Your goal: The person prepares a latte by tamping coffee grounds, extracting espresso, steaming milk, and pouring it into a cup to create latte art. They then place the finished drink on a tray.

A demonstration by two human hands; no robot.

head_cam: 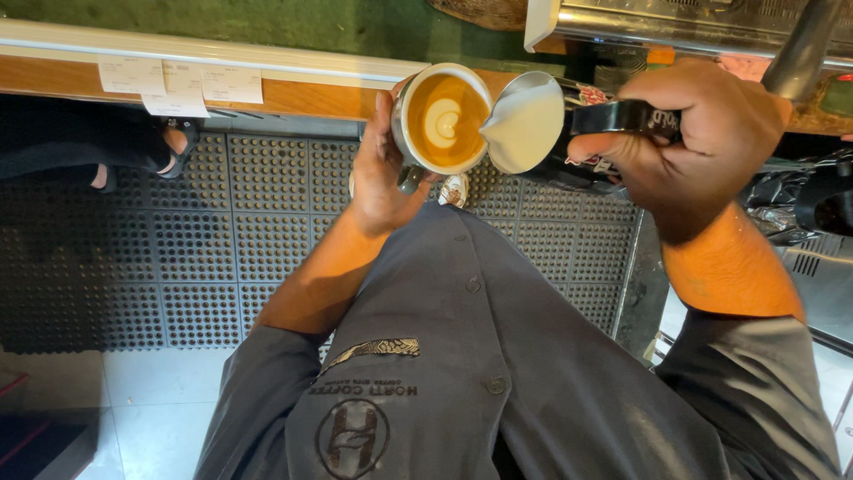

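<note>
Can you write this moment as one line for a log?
left hand: holds coffee cup | right hand: tilts black milk pitcher, spout at cup rim | foam: white pattern on coffee

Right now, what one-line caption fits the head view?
Left hand holds a coffee cup while the right hand tips a milk pitcher into it.

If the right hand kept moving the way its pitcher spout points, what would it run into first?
The right hand holds a milk pitcher whose spout points left at the coffee cup in the left hand. Its spout would meet the cup's rim first; they already look almost touching, though depth is unclear.
</note>
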